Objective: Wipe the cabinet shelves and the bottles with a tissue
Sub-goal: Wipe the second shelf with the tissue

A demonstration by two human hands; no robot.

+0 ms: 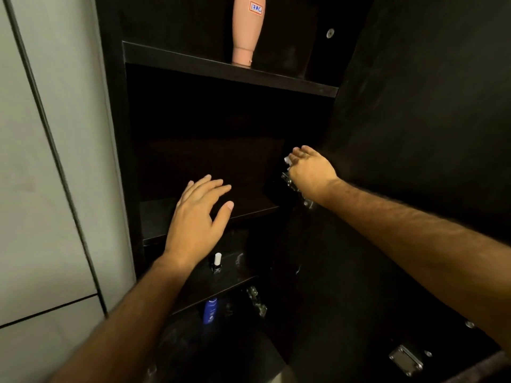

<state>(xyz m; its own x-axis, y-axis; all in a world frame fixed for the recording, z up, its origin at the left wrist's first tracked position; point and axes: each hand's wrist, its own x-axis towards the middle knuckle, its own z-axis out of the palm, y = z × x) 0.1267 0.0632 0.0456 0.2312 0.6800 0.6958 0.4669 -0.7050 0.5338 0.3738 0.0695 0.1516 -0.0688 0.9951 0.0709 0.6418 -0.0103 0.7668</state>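
One legible marking is showing. A pink bottle (247, 29) is standing inverted, cap down, on the upper shelf (229, 71) of the dark cabinet, and a small white sticker (255, 8) with an orange-red border is sitting on its upper body. Handwritten blue characters on the sticker are reading roughly "17AC"; the first two strokes are uncertain.

A blue bottle (210, 310) on the lowest visible shelf is showing pale print, too small and dim to read. A small dark bottle with a white cap (217, 263) on the shelf above it is showing no readable label.
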